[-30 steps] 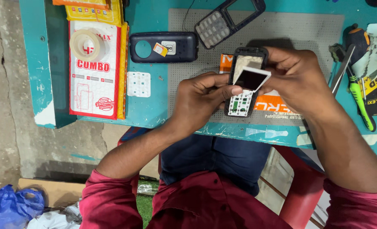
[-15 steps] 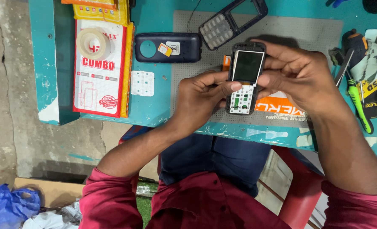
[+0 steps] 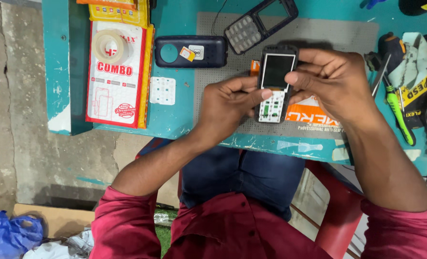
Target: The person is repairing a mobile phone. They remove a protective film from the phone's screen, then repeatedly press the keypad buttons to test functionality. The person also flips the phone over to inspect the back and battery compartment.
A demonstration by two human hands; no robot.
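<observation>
Over the grey work mat (image 3: pixel 319 33) on the teal tabletop (image 3: pixel 175 110), the left hand (image 3: pixel 225 108) and right hand (image 3: pixel 336 79) both pinch the stripped black keypad phone (image 3: pixel 275 84) (screen up, keypad board bare), so a slack grip could likely drop it onto the mat.

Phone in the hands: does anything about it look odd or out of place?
The phone is stripped: no keypad, its white key contacts exposed below the screen. Its front cover lies apart at the mat's top edge. Both hands grip it; nothing spilled.
</observation>
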